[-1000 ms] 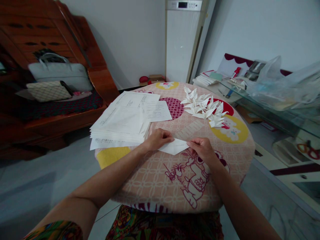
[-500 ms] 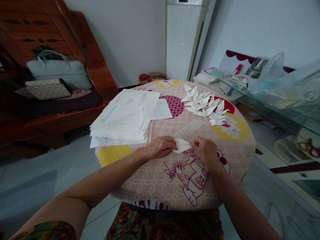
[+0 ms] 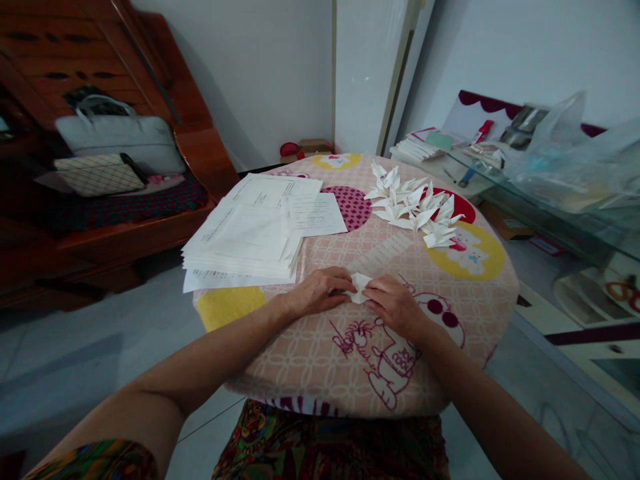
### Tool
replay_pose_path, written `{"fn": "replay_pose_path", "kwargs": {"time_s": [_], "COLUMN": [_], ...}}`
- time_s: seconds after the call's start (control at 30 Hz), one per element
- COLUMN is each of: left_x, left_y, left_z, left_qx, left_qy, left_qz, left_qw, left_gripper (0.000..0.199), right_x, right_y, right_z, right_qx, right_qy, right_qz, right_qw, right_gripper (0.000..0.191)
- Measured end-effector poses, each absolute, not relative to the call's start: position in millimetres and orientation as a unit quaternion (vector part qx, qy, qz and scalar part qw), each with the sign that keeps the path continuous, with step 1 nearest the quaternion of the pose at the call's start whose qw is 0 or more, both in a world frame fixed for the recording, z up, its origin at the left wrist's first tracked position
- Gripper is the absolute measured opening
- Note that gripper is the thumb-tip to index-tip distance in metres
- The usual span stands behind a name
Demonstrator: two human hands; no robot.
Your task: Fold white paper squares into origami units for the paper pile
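A small folded piece of white paper [image 3: 359,288] lies on the patterned tablecloth between my two hands. My left hand [image 3: 323,291] grips its left side, fingers pressed together. From the right, my right hand [image 3: 393,301] pinches the other side, its fingers covering part of the paper. Just beyond them rests a printed paper strip [image 3: 383,253]. Farther back on the right sits a cluster of several folded paper cranes [image 3: 413,207]. To the left lies a thick stack of printed sheets [image 3: 240,233], with a smaller printed sheet [image 3: 323,215] on its right edge.
The round table [image 3: 310,360] has a pink cloth. On the right, a glass shelf [image 3: 545,220] carries a clear plastic bag [image 3: 550,160]; papers [image 3: 417,148] lie beside it. A wooden bench [image 3: 200,153] with a grey handbag [image 3: 120,137] stands at the left.
My right hand has moved left, closer to my left hand, and now covers more of the folded paper. The camera view has tilted slightly downward.
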State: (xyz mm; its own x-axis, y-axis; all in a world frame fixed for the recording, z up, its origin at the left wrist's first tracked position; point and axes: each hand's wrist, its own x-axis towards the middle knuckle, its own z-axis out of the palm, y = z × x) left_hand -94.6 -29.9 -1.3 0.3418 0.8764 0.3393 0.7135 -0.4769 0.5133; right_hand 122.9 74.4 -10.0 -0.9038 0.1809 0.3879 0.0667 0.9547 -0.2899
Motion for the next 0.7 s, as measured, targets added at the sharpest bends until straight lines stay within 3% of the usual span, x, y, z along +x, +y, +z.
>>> {"fn": "replay_pose_path", "kwargs": {"time_s": [0.7], "left_x": [-86.0], "left_y": [-30.3], "left_z": [-0.1], "left_qx": [0.801], "left_qy": [0.509], "left_qz": [0.294], "left_qw": [0.113], "left_gripper": [0.017], "right_x": [122.0], "right_y": [70.8], "right_z": [-6.4], "right_qx": [-0.083], "right_qy": [-0.962], "right_qz": [0.147], "right_qw": [0.216], "right_gripper": [0.025]}}
